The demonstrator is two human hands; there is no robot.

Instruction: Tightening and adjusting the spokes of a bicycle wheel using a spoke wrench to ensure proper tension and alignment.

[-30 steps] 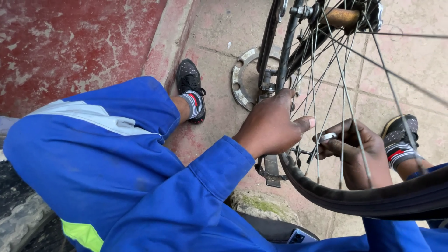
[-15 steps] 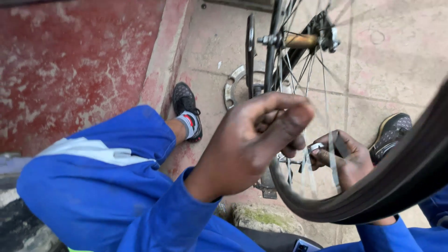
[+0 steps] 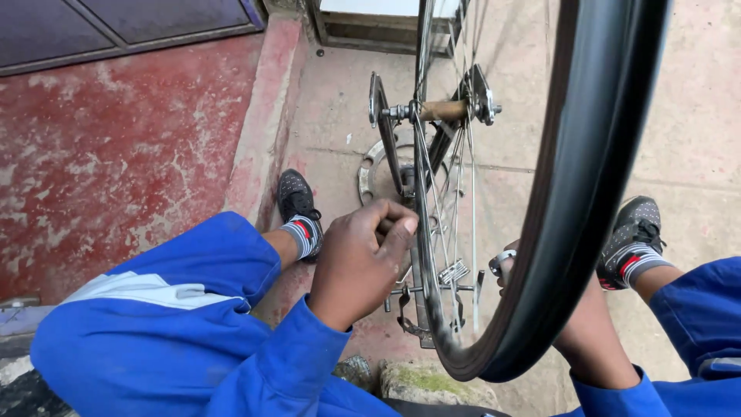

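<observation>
My left hand (image 3: 363, 259) pinches the spokes (image 3: 455, 177) at nine o'clock of the wheel (image 3: 587, 177), nearer than my half-hidden right hand (image 3: 505, 266), whose grip I cannot tell.

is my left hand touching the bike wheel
Touching: in the head view the left hand has its fingertips pressed against the wheel at its spokes.

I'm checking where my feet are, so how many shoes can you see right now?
2. One dark shoe is left of the wheel, by the red step. The other shoe is right of the tyre, partly hidden behind it.
</observation>
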